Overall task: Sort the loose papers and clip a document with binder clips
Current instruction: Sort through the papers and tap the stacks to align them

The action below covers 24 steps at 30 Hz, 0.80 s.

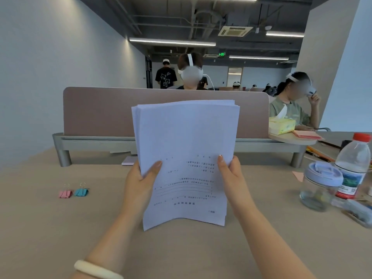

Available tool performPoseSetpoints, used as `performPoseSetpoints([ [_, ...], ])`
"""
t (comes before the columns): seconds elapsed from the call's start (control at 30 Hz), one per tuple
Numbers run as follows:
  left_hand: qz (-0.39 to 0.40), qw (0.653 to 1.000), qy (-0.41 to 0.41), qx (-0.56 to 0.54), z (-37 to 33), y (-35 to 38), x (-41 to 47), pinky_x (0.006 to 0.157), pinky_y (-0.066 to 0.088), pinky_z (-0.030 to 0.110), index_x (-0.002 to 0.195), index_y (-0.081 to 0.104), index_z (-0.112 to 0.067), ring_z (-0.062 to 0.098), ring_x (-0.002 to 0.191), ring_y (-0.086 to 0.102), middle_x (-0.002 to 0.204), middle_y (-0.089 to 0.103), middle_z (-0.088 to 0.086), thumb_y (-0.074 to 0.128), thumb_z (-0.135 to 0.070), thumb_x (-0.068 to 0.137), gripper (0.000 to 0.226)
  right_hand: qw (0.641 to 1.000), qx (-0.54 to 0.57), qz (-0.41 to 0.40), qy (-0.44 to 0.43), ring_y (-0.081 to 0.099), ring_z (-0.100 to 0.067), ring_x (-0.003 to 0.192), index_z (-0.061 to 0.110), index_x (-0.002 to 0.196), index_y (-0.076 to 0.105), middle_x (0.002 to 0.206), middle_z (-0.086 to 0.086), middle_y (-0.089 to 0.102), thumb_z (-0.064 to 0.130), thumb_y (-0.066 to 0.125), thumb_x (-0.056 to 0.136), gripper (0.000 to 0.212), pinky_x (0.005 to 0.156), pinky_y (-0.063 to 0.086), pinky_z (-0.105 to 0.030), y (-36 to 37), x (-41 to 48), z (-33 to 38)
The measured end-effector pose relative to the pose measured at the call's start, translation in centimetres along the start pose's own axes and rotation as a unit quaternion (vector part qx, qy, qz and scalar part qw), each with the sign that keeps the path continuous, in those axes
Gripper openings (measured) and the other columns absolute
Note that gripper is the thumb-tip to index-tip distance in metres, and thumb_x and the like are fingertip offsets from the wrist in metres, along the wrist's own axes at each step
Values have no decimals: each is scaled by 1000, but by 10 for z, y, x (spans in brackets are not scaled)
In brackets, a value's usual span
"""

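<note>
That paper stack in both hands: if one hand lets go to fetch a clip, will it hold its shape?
Probably not. The paper stack bows along its bottom edge even with the left hand and right hand gripping both sides, so it looks floppy. Its top edges sit staggered, so the loose sheets would likely fan apart.
</note>
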<state>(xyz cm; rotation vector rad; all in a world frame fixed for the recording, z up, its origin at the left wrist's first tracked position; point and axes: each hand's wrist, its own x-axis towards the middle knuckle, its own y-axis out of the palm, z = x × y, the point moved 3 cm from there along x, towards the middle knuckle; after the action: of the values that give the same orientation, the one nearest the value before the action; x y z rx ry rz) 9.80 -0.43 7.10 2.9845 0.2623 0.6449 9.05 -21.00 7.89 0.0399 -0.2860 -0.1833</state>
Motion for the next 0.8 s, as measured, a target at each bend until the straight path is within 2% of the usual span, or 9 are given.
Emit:
performPoseSetpoints([
  [0.13, -1, 1000, 2, -9, -6, -1, 1, 54, 49, 6, 94, 59, -37, -10, 74, 68, 79, 71, -30, 61, -29, 87, 11, 1000, -1, -16, -3, 55, 1, 85, 13, 106, 47, 92, 12, 56, 38, 41, 98, 27, 73, 44, -18, -2, 0, 2],
  [0.23, 4, 1000, -3, -17, -9, -4, 2, 59, 52, 12, 103, 61, -31, -6, 78, 69, 90, 73, -20, 62, -30, 86, 17, 1000, 2, -12, 3, 58, -4, 99, 20, 110, 46, 102, 1, 59, 39, 44, 97, 23, 77, 43, -18, -2, 1, -2],
  [0.33, 8, 1000, -9, -25, -7, -8, 2, 68, 51, 22, 117, 58, -26, 1, 88, 70, 106, 71, -13, 64, -33, 83, 34, 1000, 0, 16, 0, 54, 8, 103, 35, 114, 44, 114, 17, 59, 39, 47, 95, 20, 75, 44, -15, 4, -1, -11],
  [0.4, 7, 1000, -14, -23, -5, -8, 0, 65, 52, 19, 110, 61, -31, -3, 85, 70, 99, 73, -17, 63, -31, 85, 26, 1000, -1, 21, -10, 56, 8, 105, 42, 112, 45, 116, 20, 60, 37, 49, 95, 19, 78, 45, -15, 6, -1, -17],
  [0.5, -1, 1000, -15, -23, -3, -4, -1, 54, 51, 9, 99, 64, -32, -8, 74, 69, 82, 73, -27, 61, -27, 88, 13, 999, -22, 23, -18, 59, -1, 110, 34, 121, 49, 119, 16, 63, 29, 49, 96, 26, 84, 47, -20, 7, 2, -22],
  [0.57, -5, 1000, -10, -25, -4, -3, -1, 54, 51, 9, 101, 64, -30, -7, 75, 69, 82, 74, -25, 60, -26, 88, 14, 998, -41, 17, -34, 60, -1, 104, 34, 113, 52, 112, 16, 64, 18, 47, 98, 23, 79, 47, -14, 6, 2, -19],
  [0.67, 8, 999, -13, -42, -8, -1, 0, 61, 55, 14, 104, 64, -29, 2, 85, 71, 93, 75, -17, 61, -24, 87, 18, 994, -80, -11, -74, 58, 2, 86, 30, 99, 48, 93, 22, 59, 11, 48, 97, 19, 64, 44, -2, -4, 4, 5],
  [0.73, -1, 998, 0, -55, -14, -8, 7, 65, 56, 20, 103, 59, -29, 11, 95, 70, 100, 72, -11, 64, -19, 86, 20, 978, -171, -23, -119, 56, -9, 82, 23, 99, 49, 87, 16, 59, 12, 49, 96, 12, 61, 44, -6, -18, 7, 30],
  [0.8, -63, 995, 34, -72, -25, -26, 15, 76, 52, 25, 113, 50, -32, 13, 106, 63, 115, 62, -6, 70, -17, 81, 40, 942, -298, 2, -153, 56, -21, 80, 17, 96, 50, 84, 3, 60, 18, 50, 95, 2, 66, 45, -27, -25, 12, 62],
])
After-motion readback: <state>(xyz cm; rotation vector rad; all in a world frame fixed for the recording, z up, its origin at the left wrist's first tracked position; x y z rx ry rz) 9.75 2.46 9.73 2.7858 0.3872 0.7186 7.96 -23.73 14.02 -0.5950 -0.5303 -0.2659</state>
